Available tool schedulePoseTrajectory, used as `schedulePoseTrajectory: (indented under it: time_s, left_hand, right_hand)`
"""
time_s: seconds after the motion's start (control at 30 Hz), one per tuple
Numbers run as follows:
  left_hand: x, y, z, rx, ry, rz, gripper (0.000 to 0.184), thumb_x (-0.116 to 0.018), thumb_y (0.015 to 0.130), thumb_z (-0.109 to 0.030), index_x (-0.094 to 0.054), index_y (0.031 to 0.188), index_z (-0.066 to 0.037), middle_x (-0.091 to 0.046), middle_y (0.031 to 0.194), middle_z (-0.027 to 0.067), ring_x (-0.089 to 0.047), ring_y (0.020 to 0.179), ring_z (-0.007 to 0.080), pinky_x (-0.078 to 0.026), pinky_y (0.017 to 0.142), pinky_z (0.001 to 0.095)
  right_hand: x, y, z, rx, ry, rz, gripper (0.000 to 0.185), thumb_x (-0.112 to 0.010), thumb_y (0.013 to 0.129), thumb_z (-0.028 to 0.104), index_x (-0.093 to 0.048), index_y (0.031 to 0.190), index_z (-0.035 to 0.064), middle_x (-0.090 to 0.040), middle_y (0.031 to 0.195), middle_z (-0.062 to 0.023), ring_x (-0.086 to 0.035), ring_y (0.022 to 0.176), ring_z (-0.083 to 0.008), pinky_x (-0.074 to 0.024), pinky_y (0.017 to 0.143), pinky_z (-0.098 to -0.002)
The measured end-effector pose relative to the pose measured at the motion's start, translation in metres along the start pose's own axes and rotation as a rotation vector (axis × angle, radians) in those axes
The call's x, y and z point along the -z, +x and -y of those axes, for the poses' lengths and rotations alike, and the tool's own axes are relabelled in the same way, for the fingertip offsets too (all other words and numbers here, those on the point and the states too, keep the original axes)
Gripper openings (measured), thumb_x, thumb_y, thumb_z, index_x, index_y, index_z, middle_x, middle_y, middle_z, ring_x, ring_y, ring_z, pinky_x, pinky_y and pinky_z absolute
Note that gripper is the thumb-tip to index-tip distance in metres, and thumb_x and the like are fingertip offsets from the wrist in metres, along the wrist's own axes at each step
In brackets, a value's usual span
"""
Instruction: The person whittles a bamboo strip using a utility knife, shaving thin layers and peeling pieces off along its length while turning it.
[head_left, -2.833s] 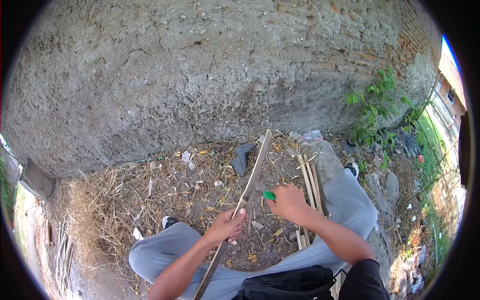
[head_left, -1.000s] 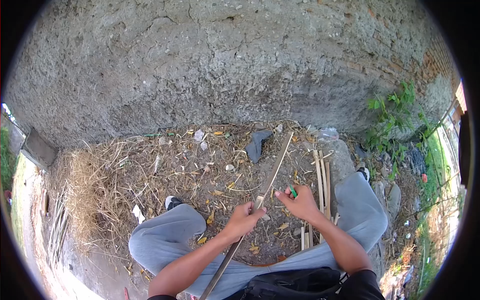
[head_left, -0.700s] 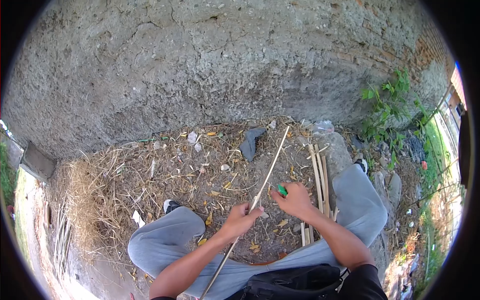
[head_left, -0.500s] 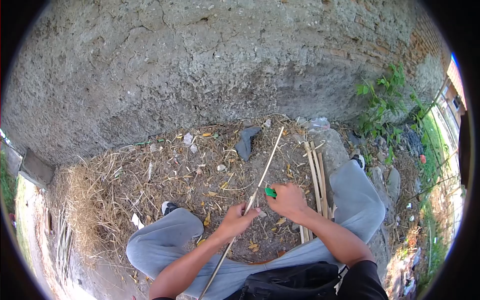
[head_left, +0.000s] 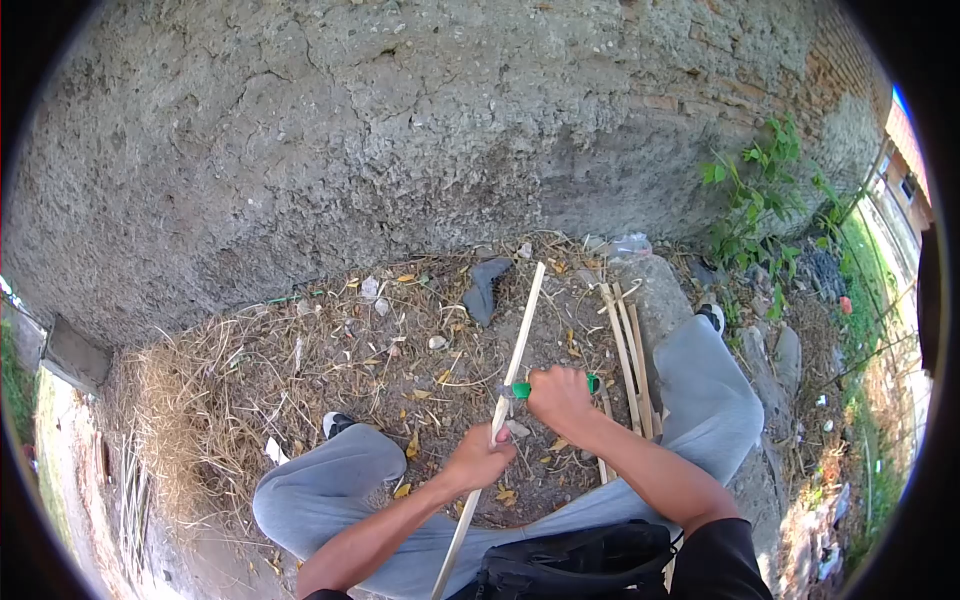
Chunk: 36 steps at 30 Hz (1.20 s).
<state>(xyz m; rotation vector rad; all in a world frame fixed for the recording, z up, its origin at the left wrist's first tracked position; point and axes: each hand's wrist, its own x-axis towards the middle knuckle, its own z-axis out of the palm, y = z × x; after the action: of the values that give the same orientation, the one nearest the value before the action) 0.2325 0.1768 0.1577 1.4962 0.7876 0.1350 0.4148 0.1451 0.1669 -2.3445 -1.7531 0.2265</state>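
A long pale bamboo strip [head_left: 522,335] slants from near the wall's foot down past my lap. My left hand [head_left: 480,460] is closed round it below its middle, thumb lying along the strip. My right hand [head_left: 562,402] grips a green-handled knife [head_left: 522,390] in a fist, just above and right of my left hand. The knife's short grey blade meets the strip, though how deep it sits is too small to tell.
More pale strips [head_left: 632,360] lie beside my right leg. A rough plastered wall [head_left: 400,150] rises in front. Dry straw [head_left: 180,420], leaves and a dark grey scrap [head_left: 486,290] litter the ground. A black bag [head_left: 575,565] sits at my lap, and a green plant [head_left: 760,190] grows at right.
The strip has turned to show a broader pale side and stands a little steeper. My right hand has brought the knife against the strip, and my left hand has shifted slightly down.
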Motion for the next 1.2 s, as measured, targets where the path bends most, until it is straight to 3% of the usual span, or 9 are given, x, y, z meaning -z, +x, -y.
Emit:
schedulePoseTrajectory:
  time_s: [0.1, 0.23, 0.37, 0.43, 0.53, 0.63, 0.77, 0.9, 1.2]
  left_hand:
    - [-0.001, -0.001, 0.004, 0.040, -0.072, 0.030, 0.019, -0.055, 0.085, -0.004, -0.038, 0.080, -0.012, -0.040, 0.058, -0.0033, -0.040, 0.049, 0.0060, -0.030, 0.042, 0.0265]
    - [-0.006, -0.026, 0.010, 0.110, 0.172, 0.180, 0.017, -0.055, 0.081, -0.008, -0.042, 0.070, -0.008, -0.041, 0.060, -0.0021, -0.039, 0.055, 0.0082, -0.033, 0.049, 0.0313]
    - [0.007, -0.026, 0.013, 0.145, -0.016, 0.242, 0.025, -0.053, 0.083, -0.006, -0.036, 0.066, -0.011, -0.034, 0.056, -0.0040, -0.033, 0.048, 0.0065, -0.025, 0.042, 0.0305]
    - [0.007, -0.029, 0.006, 0.385, -0.243, 0.297, 0.025, -0.052, 0.085, -0.005, -0.035, 0.069, -0.013, -0.033, 0.055, -0.0047, -0.032, 0.044, 0.0065, -0.022, 0.038, 0.0287]
    - [0.013, -0.045, -0.013, 0.386, -0.214, 0.413, 0.025, -0.052, 0.088, -0.004, -0.035, 0.073, -0.014, -0.035, 0.054, -0.0050, -0.032, 0.041, 0.0058, -0.021, 0.036, 0.0278]
    - [0.030, -0.034, 0.012, 0.264, -0.052, 0.161, 0.025, -0.052, 0.088, -0.004, -0.035, 0.073, -0.015, -0.036, 0.054, -0.0046, -0.033, 0.041, 0.0054, -0.023, 0.036, 0.0280]
    - [0.044, -0.009, 0.018, 0.268, -0.165, 0.029, 0.027, -0.054, 0.087, -0.008, -0.037, 0.066, -0.014, -0.038, 0.053, -0.0037, -0.035, 0.042, 0.0060, -0.024, 0.036, 0.0274]
    - [0.030, 0.005, 0.021, 0.061, 0.188, -0.140, 0.017, -0.054, 0.086, -0.009, -0.043, 0.073, -0.009, -0.044, 0.055, -0.0002, -0.040, 0.045, 0.0112, -0.033, 0.042, 0.0317]
    - [0.007, 0.005, 0.012, -0.050, 0.540, -0.292, 0.015, -0.054, 0.082, -0.012, -0.056, 0.086, 0.002, -0.060, 0.071, 0.0207, -0.060, 0.064, 0.0355, -0.046, 0.061, 0.0446]
  right_hand:
    - [-0.006, 0.011, -0.013, -0.010, -0.045, -0.018, 0.019, -0.054, 0.082, 0.013, -0.069, 0.077, 0.0032, -0.069, 0.077, -0.0213, -0.070, 0.076, -0.0382, -0.0540, 0.064, -0.0486]
    - [0.006, 0.049, -0.102, -0.311, -0.085, -0.171, 0.020, -0.054, 0.083, 0.011, -0.071, 0.079, 0.0020, -0.069, 0.082, -0.0218, -0.070, 0.077, -0.0373, -0.0550, 0.066, -0.0477]
    - [-0.003, 0.054, -0.106, -0.345, -0.120, -0.226, 0.020, -0.055, 0.084, 0.013, -0.072, 0.080, 0.0023, -0.070, 0.085, -0.0210, -0.071, 0.079, -0.0360, -0.0561, 0.068, -0.0457]
    - [-0.013, 0.055, -0.106, -0.377, -0.185, -0.151, 0.019, -0.057, 0.084, 0.013, -0.073, 0.084, 0.0034, -0.071, 0.087, -0.0190, -0.071, 0.082, -0.0342, -0.0571, 0.070, -0.0434]
    - [-0.017, 0.050, -0.148, -0.495, -0.147, -0.066, 0.016, -0.058, 0.084, 0.009, -0.073, 0.090, 0.0032, -0.070, 0.095, -0.0197, -0.070, 0.090, -0.0337, -0.0566, 0.075, -0.0438]
    - [-0.014, 0.057, -0.140, -0.629, -0.016, -0.075, 0.018, -0.060, 0.085, 0.013, -0.071, 0.094, 0.0013, -0.069, 0.100, -0.0205, -0.068, 0.094, -0.0355, -0.0552, 0.080, -0.0464]
    - [0.024, 0.043, -0.063, -0.382, 0.034, 0.044, 0.027, -0.064, 0.082, 0.022, -0.069, 0.090, -0.0026, -0.067, 0.094, -0.0260, -0.067, 0.092, -0.0387, -0.0542, 0.081, -0.0487]
    - [0.032, 0.021, -0.026, -0.254, 0.191, 0.058, 0.026, -0.063, 0.082, 0.024, -0.070, 0.090, -0.0003, -0.067, 0.090, -0.0266, -0.067, 0.090, -0.0410, -0.0535, 0.081, -0.0501]
    - [-0.014, -0.022, 0.002, 0.043, 0.176, 0.068, 0.027, -0.055, 0.086, 0.024, -0.071, 0.086, 0.0016, -0.067, 0.083, -0.0270, -0.066, 0.081, -0.0444, -0.0515, 0.075, -0.0540]
